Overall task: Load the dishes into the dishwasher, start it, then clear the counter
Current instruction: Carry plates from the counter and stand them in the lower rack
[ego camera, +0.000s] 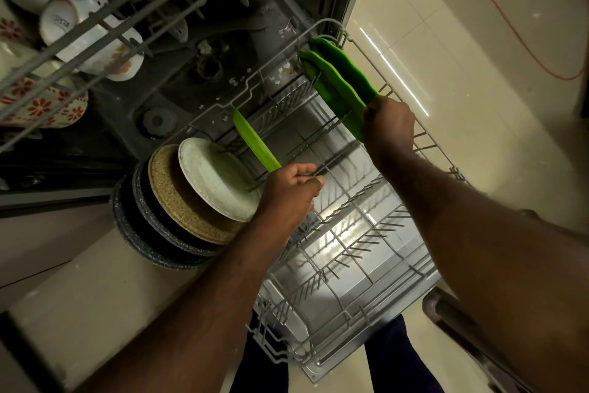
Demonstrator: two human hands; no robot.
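Lower rack [350, 233]: grey coated wire. Green plates [338, 86]: matt plastic. Tan plate [172, 198]: rough, speckled. Floor tiles [446, 42]: glossy finish noted.

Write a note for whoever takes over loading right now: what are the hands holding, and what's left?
Left hand grips a flat green plate on edge over the lower rack.
Right hand grips a wavy green plate at the rack's far right corner, beside another like it.
Done: white plate, tan plate and dark plates stand at the rack's left; cups sit in the upper rack.
Left: seat both green plates, slide rack in, start, clear the counter.
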